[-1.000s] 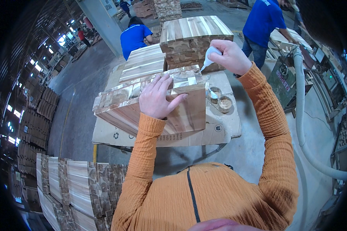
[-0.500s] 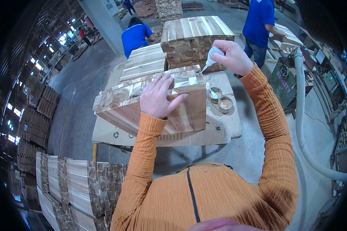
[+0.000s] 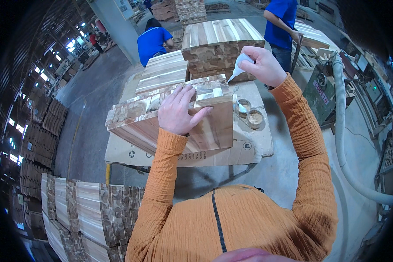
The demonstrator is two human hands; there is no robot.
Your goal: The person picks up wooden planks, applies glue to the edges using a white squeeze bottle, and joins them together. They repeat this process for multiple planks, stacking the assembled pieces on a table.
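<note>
light: even, bright daylight from left openings | shadows: soft | rim: dark vignette, bent edges | focus: sharp centre

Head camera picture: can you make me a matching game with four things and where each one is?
Things:
1. small white squeeze bottle
2. wooden panel
3. two small round tubs
4. grey hose

Places:
A. on the cardboard, right of the panel
B. under the left hand
C. curving along the floor on the far right
D. in the right hand, tip pointing down

Pairs: 1-D, 2-B, 3-A, 4-C
</note>
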